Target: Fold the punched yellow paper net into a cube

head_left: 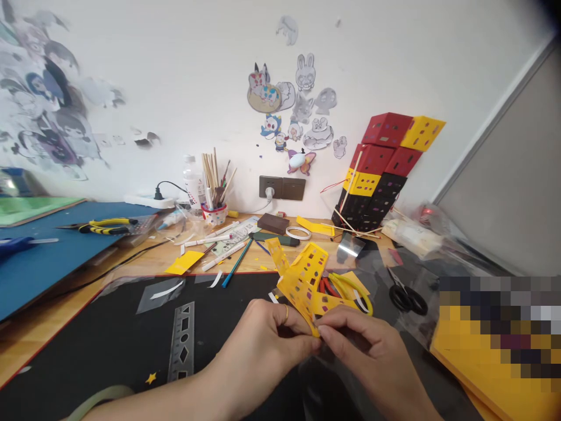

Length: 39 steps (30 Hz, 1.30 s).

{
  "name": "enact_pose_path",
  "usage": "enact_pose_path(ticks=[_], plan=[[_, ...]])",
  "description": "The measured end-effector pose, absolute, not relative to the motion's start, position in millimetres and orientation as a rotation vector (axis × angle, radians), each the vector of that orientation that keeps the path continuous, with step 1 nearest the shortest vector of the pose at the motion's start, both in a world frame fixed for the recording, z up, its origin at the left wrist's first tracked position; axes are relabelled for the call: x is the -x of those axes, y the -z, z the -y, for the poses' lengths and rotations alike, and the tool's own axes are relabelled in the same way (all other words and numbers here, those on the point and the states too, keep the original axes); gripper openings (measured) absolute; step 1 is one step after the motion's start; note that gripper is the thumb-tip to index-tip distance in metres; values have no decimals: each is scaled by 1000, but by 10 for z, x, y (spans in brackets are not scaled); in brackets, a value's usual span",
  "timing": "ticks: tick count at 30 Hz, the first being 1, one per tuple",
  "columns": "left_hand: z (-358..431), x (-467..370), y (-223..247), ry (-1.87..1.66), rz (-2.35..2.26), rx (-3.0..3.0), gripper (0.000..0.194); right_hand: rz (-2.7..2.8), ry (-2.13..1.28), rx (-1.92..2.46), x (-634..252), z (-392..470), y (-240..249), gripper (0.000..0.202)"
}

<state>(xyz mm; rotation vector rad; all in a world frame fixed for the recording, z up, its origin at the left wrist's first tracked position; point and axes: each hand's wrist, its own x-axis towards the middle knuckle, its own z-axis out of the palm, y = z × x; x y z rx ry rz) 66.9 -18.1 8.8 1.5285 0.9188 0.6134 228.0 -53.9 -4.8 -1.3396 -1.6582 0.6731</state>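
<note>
My left hand (274, 333) pinches the near edge of a yellow paper cutout (302, 275) full of small holes, some showing purple and dark patches. The thumb and fingertips of my right hand (362, 339) are closed on the same edge, close beside my left fingertips. The cutout is folded, with its panels standing up over the black mat (131, 345). Just behind it lie pliers with red and yellow handles (350, 289), partly covered by the paper. Black-handled scissors (407, 297) rest to the right of my right hand.
A clear stencil ruler (182, 342) and a small yellow star (151, 378) lie left. Behind are pens (236, 263), a tape roll (298, 233) and a cup of sticks (214, 214). A tower of red, yellow and black boxes (377, 169) leans at back right.
</note>
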Motion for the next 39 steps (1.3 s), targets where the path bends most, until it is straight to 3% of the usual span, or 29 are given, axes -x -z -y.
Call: enact_pose_path(ticks=[22,39], plan=[[177,-680,-23,-592,-951,-1595,21,1621,-746,1352,-2274,530,47,15],[164,-693,-23,-688,-956,-1637,19,1798,-286,1270,-2279,565,59,10]])
